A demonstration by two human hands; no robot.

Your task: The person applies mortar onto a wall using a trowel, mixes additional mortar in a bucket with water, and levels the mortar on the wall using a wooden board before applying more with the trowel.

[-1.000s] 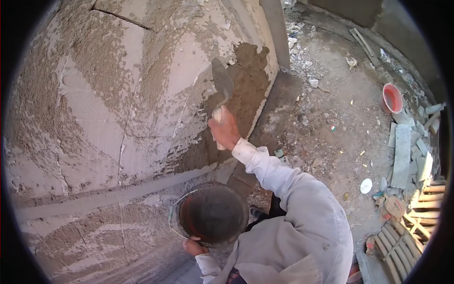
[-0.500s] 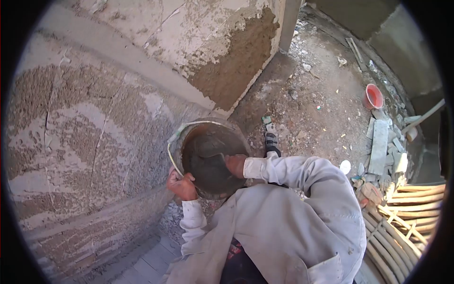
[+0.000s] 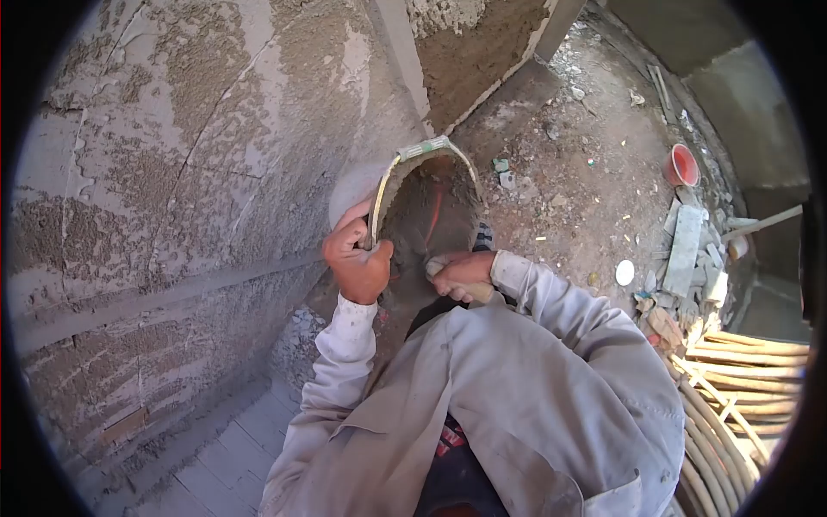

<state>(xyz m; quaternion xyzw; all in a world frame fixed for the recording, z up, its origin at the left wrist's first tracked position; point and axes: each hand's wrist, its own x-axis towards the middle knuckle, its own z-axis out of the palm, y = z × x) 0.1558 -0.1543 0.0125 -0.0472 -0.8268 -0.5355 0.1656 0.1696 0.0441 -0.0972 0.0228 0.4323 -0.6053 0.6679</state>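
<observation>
Bucket [image 3: 448, 198] is being held tilted, mouth toward the camera; its inside is being coated by grey mortar [image 3: 394, 194]. Bucket's left edge is being gripped by the left hand [image 3: 357, 269], fingers folded, thumb over the rim. At bucket's lower right, the trowel [image 3: 475, 293] is being clasped by its handle in the right hand [image 3: 467, 272], fingers curled round it; blade can't be made out. Left of bucket, the wall [image 3: 198, 146] is being seen, partly plastered. Well right of bucket, red tub [image 3: 683, 166], plank [image 3: 685, 254] and white disc [image 3: 624, 273] are being left on the ground.
</observation>
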